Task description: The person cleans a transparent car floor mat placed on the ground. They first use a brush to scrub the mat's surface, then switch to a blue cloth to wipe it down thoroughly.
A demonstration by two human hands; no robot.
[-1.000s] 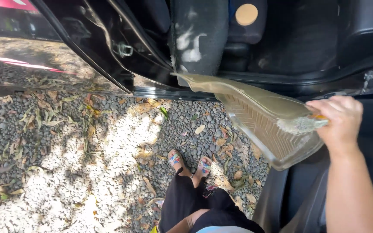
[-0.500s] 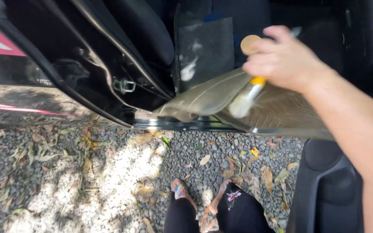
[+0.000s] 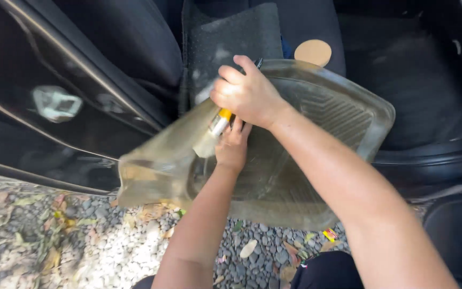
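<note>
— What are we holding here?

— We are holding a clear plastic floor mat [image 3: 316, 155], yellowed and scuffed, with raised ribs across its middle and an upturned rim. It is hanging tilted in the open doorway, half over the car's dark floor [image 3: 434, 96] and half over the gravel [image 3: 108, 251], its near corner blurred.

— And how are our hands sitting on it?

— Our left hand [image 3: 232, 145] is pressing flat against the mat's ribbed face, fingers pointing up, just under the right. Our right hand [image 3: 247, 93] is curling closed around a small brush [image 3: 217, 126] with a yellow and silver collar and pale bristles, and those bristles are touching the mat. A dark tip is poking out above the knuckles.

— Any packages, labels or signs?

— We are seeing a round tan disc [image 3: 313, 52] on the dark surface behind the mat, above its far rim. Down on the gravel, below the mat's lower edge, a small red and yellow scrap [image 3: 329, 234] is lying among dry leaves. Whether it is a wrapper, we cannot tell.
</note>
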